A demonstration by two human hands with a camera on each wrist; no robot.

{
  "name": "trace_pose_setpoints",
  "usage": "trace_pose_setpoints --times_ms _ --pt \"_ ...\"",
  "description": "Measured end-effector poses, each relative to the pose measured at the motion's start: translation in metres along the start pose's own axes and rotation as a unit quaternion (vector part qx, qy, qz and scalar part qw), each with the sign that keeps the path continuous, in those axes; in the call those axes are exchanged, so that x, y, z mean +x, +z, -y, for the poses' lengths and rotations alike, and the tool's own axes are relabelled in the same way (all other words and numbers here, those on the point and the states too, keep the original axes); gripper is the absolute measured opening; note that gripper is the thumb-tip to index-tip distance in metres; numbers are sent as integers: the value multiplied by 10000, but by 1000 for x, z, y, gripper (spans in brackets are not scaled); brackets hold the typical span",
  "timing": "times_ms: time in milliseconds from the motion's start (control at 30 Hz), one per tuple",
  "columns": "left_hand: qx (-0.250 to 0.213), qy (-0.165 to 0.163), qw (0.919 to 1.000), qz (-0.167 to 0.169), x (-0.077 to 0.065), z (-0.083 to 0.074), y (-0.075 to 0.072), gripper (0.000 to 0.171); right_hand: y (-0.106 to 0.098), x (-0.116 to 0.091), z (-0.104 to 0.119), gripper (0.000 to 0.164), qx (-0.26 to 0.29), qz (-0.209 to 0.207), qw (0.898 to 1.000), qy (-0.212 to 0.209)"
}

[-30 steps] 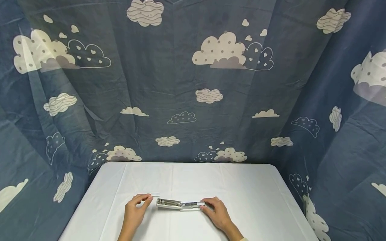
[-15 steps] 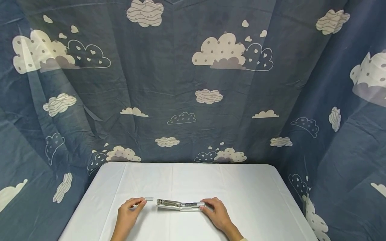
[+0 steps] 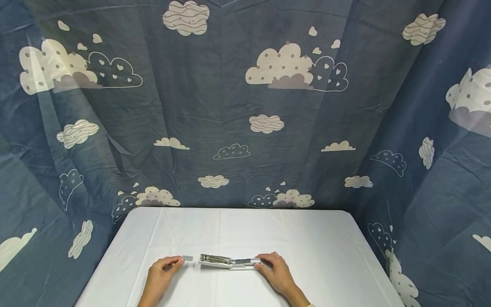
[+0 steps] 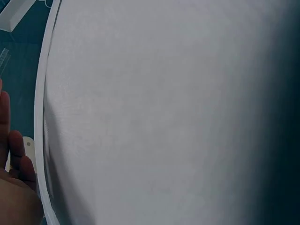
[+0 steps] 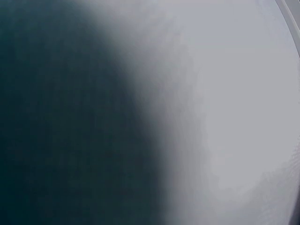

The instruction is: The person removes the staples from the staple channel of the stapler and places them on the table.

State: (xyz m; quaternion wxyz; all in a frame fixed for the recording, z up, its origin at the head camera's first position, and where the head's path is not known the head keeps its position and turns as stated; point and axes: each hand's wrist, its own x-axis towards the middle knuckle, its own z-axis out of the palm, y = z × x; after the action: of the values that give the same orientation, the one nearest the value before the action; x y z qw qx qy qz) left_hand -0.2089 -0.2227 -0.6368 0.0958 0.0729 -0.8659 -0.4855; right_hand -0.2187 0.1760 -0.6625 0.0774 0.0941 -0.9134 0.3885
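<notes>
A white stapler (image 3: pixel 215 261) lies spread wide on the table, its top arm swung out to the left and its metal insides showing. My right hand (image 3: pixel 277 271) grips its right end between thumb and fingers. To the left of the stapler, my left hand (image 3: pixel 162 273) pinches a small grey strip of staples (image 3: pixel 187 258) at its fingertips, a short gap away from the stapler's left end. At the left edge of the left wrist view are the fingers (image 4: pixel 16 143), the strip of staples (image 4: pixel 3 58) and a white corner of the stapler (image 4: pixel 16 15). The right wrist view shows neither hand nor stapler.
A white-covered table (image 3: pixel 307 238) bears the stapler. Behind it and at both sides hangs a dark blue curtain (image 3: pixel 215 98) with a cloud print.
My left hand has drawn left and toward the near side with the strip of staples, which now shows a broader grey face. The right hand and the stapler have kept their place.
</notes>
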Motion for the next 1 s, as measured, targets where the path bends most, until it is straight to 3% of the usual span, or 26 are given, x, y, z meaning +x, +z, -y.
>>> trace_pose_setpoints --times_ms 200,733,1000 --pt "257 -116 9993 228 3 3 -1 20 1 -1 -1 32 87 -75 9999 -52" --pt "1040 219 9934 422 5 9 -6 12 2 2 2 34 112 95 9998 92" --pt "1310 400 9887 603 9 8 -6 11 0 -2 4 33 14 -74 10000 22"
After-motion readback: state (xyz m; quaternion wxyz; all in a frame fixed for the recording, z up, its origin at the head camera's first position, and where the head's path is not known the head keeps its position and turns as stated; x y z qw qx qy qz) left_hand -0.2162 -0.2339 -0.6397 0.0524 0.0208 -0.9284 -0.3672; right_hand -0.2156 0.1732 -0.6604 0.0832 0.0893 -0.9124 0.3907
